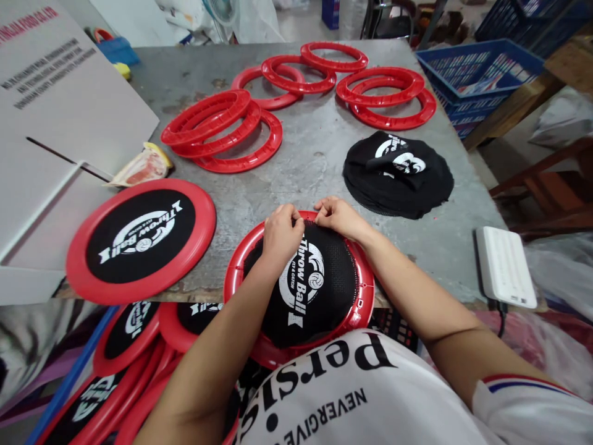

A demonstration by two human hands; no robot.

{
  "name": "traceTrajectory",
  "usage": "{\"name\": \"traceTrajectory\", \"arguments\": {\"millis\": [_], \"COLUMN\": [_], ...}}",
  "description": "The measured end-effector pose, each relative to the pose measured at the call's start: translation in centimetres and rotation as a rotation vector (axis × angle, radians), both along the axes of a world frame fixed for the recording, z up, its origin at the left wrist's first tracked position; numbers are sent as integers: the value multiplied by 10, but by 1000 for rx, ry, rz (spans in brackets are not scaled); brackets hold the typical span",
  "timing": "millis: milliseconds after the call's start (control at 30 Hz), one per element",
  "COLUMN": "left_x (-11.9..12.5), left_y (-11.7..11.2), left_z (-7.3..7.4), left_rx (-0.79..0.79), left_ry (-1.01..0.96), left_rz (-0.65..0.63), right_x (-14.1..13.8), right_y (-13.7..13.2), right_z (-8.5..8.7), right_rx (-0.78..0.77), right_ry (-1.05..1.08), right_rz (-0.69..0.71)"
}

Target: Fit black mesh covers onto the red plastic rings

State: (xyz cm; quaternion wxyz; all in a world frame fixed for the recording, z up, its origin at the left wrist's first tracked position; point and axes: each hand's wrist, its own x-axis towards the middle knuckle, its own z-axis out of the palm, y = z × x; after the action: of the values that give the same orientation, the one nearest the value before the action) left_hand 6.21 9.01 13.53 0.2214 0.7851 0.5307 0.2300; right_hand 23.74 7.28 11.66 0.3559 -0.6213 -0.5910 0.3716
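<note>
A black printed fabric disc lies over a red plastic ring at the table's near edge, against my shirt. My left hand is at the far rim, its thumb and fingers pinched together at the fabric's edge. Just to its right, my right hand pinches the same edge with bent fingers. The fabric reaches the ring's far side, while its right edge lies just inside the rim. To the left rests a finished-looking red disc with a black printed centre.
Red rings lie in overlapping groups across the grey table. A pile of black fabric discs sits at right, near a white power bank. A white box stands left; a blue crate is beyond the table.
</note>
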Motion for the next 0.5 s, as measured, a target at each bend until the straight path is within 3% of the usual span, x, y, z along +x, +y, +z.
{"name": "traceTrajectory", "arguments": {"millis": [267, 400, 500], "left_x": [-5, -9, -13], "left_y": [2, 2, 4], "left_z": [4, 9, 11], "left_rx": [-56, -92, -141], "left_ry": [-13, -1, -3], "left_rz": [-48, -75, -112], "right_x": [-4, -12, -18], "right_y": [-1, -2, -1], "right_z": [-1, 5, 8], "right_rx": [6, 207, 303], "right_ry": [-13, -16, 20], "right_rz": [-80, -190, -92]}}
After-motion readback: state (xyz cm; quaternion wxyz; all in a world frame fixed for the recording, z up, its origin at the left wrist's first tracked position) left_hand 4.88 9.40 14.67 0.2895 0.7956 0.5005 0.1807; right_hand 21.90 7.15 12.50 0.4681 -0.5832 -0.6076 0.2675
